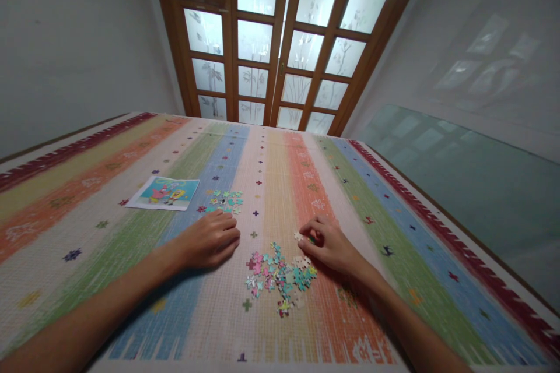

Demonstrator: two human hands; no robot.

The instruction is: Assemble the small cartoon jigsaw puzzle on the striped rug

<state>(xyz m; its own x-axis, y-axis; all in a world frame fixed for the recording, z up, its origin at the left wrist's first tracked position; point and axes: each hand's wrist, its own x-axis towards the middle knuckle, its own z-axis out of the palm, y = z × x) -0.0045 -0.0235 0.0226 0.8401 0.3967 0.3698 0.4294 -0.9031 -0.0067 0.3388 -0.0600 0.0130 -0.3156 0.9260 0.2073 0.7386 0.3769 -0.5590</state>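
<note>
My right hand (328, 243) pinches a pale jigsaw puzzle piece (298, 236) between thumb and fingers, at the upper right of a loose pile of puzzle pieces (280, 274). The pile mixes teal, pink, yellow and pale pieces, some overlapping. My left hand (214, 239) rests on the cloth with its fingers curled in; whether anything is under them is hidden. Just beyond it lies a smaller group of mostly teal pieces (225, 201). To the left of that group is a printed cartoon picture (168, 194) with a pink and a yellow figure on blue.
A striped, patterned tablecloth (131, 245) covers the table. Wooden doors with frosted panes (280, 41) stand beyond the far edge. White walls rise on both sides, and a pale green glass-like panel (472, 186) leans along the right side.
</note>
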